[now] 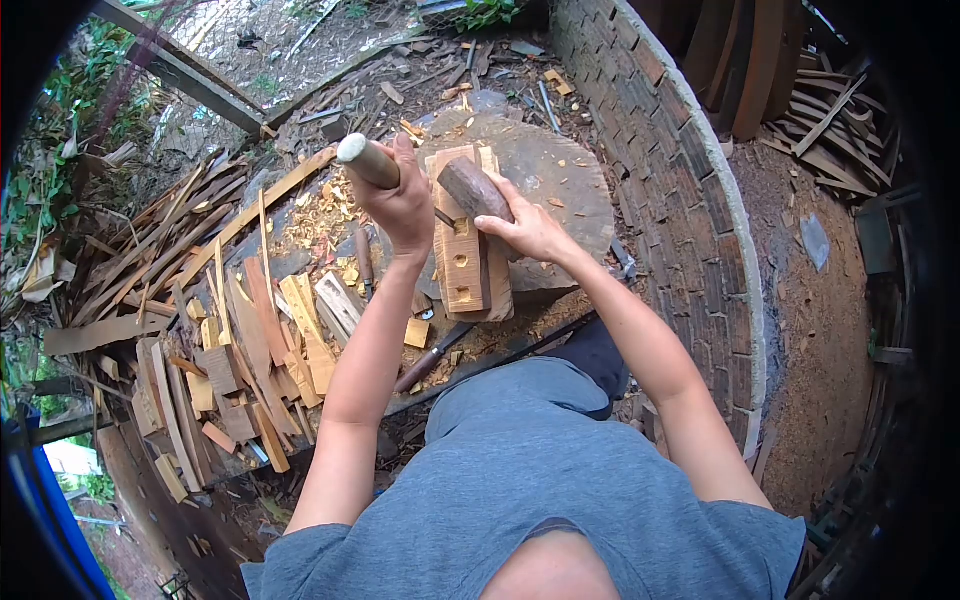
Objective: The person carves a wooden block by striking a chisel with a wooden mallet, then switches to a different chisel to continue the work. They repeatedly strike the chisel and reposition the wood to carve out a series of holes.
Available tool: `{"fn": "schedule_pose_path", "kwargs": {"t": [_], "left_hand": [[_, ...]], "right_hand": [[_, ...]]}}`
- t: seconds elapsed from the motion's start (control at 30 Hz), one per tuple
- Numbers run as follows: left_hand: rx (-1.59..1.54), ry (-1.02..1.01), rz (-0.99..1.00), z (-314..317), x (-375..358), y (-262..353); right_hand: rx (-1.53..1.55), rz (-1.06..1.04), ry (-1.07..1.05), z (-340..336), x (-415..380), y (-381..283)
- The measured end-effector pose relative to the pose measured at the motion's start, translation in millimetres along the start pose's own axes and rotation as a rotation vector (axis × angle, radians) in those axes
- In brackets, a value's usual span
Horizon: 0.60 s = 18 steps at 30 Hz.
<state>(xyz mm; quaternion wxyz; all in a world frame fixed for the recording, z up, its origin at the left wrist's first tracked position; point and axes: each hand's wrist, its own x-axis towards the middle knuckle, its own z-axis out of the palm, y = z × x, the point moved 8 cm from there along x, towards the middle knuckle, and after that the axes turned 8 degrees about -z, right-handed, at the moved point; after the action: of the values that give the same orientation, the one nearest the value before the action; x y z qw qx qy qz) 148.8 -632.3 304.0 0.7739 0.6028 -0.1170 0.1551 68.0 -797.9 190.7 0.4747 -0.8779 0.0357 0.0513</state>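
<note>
My left hand [395, 205] is wrapped around the thick wooden handle of a chisel [368, 160], its pale butt end pointing up at me. A short dark shank shows below the fist, slanting toward the wood; its tip is hard to make out. My right hand [530, 230] grips a dark wooden block [472, 190], the thumb laid across its side. Under both hands lies a light-brown board [472, 278] with several cut holes, set on paler wood. It rests on a round tree stump [560, 175], with wood chips around.
A dark-handled tool [433, 358] lies near my legs, and another wooden handle [364, 258] is left of the stump. Wood offcuts [255, 330] are heaped on the left. A curved brick wall [690, 210] rises on the right, with curved wood strips [835, 125] beyond it.
</note>
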Motion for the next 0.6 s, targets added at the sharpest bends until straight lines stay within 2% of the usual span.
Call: {"fn": "schedule_pose_path", "kwargs": {"t": [0.13,0.3,0.37,0.43,0.47,0.5,0.57,0.6], "left_hand": [[0.107,0.017,0.098,1,2,-5],[0.231,0.088,0.184,-3,-2,-3],[0.215,0.107,0.162,-7,-2,-7],[0.136,0.107,0.120,-10,-3,-13],[0.127,0.152,0.067,-10,-6,-3],[0.124,0.149,0.067,-10,-8,2],[0.312,0.094,0.261,0,-15,23],[0.243,0.061,0.258,2,-16,21]], "right_hand": [[-0.018,0.031,-0.028,-1,-2,-4],[0.116,-0.055,0.055,-16,21,-6],[0.218,-0.213,0.188,-45,28,-51],[0.168,-0.392,0.287,-86,7,-136],[0.194,-0.593,0.305,-99,0,-175],[0.163,-0.704,0.362,-111,-12,-206],[0.133,-0.771,0.382,-116,-21,-229],[-0.027,-0.778,0.303,-106,-25,-237]]}}
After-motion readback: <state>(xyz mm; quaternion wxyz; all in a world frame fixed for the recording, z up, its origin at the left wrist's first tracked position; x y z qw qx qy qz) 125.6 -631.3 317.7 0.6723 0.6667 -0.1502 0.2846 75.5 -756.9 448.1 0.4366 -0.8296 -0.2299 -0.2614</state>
